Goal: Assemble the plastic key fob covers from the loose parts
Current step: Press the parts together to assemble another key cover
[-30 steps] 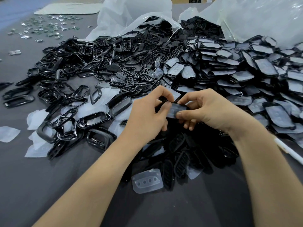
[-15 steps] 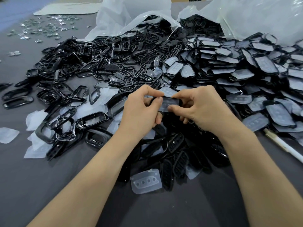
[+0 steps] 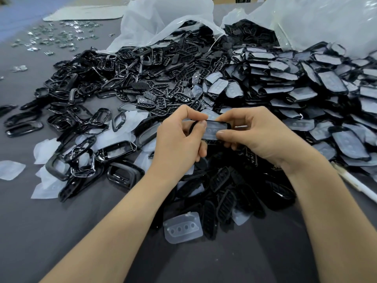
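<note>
Both hands hold one key fob cover [image 3: 216, 129] above the table's middle: a black frame with a translucent button pad set in it. My left hand [image 3: 179, 139] pinches its left end between thumb and forefinger. My right hand [image 3: 257, 135] grips its right end, thumb on the pad's lower edge. Loose black frames [image 3: 120, 149] lie to the left. Black button grilles [image 3: 177, 94] are heaped behind the hands. Covers with a translucent pad fitted [image 3: 330, 82] are stacked at the right. A loose translucent pad [image 3: 183, 227] lies near me, beside more black grilles [image 3: 220, 178].
Clear plastic bags [image 3: 167, 19] spill parts at the back. Small shiny metal pieces [image 3: 59, 35] are scattered far left. Loose translucent pads [image 3: 10, 169] lie at the left on the grey table [image 3: 61, 231]. A white pen [image 3: 355, 182] lies at the right edge.
Both hands, with the cover between them, have drifted slightly left and away from me. The translucent pad now shows more fully inside the black frame.
</note>
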The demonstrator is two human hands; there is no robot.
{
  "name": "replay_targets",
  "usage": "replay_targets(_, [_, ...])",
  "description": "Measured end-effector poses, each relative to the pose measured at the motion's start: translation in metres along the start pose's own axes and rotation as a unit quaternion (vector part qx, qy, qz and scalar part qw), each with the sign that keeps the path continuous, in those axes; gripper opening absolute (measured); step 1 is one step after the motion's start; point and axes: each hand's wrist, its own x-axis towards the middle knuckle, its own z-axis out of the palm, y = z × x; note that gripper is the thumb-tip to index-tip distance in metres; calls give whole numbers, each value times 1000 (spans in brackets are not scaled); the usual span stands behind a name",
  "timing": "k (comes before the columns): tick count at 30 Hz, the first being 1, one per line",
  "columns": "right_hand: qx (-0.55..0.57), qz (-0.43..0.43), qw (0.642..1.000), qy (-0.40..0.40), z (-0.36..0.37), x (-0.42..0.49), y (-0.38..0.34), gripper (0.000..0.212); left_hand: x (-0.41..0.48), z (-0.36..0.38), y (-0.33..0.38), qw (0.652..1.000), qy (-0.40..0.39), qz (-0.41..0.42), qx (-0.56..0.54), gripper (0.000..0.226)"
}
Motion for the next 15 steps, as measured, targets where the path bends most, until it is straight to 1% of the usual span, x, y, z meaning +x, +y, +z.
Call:
replay_targets(8, [125, 73, 988, -48, -7, -4, -4, 31, -4, 1, 4, 999, -5, 40, 15, 21])
replay_targets(11, [222, 88, 970, -49, -8, -5, -5, 20, -3, 0, 5, 999, -2, 45, 6, 23])
replay_targets(13, [255, 93, 961, -42, -9, -4, -7, 14, -3, 0, 6, 999, 1, 48, -2, 22])
replay_targets(15, [250, 99, 963, -28, -10, -3, -5, 22, -3, -1, 6, 999, 0, 48, -10, 22])
